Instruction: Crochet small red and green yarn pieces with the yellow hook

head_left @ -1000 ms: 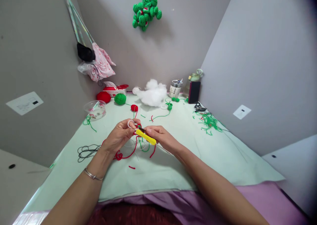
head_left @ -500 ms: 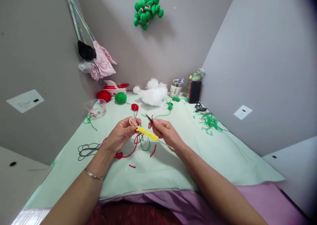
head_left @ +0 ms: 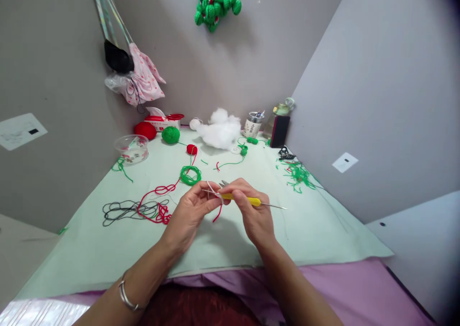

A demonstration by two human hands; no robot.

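Observation:
My left hand [head_left: 196, 208] is closed, its thumb and fingers pinching white yarn [head_left: 212, 187] that loops up from the fingertips. My right hand [head_left: 253, 211] grips the yellow handle of a crochet hook [head_left: 247, 200], whose thin metal end passes left through the white yarn. The hook's other metal end points right. Grey pointed blades [head_left: 223, 183] show just beyond my right fingers; I cannot tell whether that hand touches them. A short red yarn end [head_left: 217, 214] hangs below the fingertips. Just beyond my left hand lies a coil of green yarn [head_left: 190, 175].
Tangled red yarn [head_left: 163, 216] and black cord [head_left: 118, 212] lie left of my hands. Further back are white stuffing [head_left: 221, 129], a green yarn ball [head_left: 170, 135] and a clear bowl [head_left: 131, 149]. Green scraps [head_left: 300, 174] and a phone [head_left: 280, 131] are at the right.
My right hand has gone from holding a dark pointed tool to gripping the yellow crochet hook. Both hands have shifted right and closer together, and the hook now goes through the white yarn.

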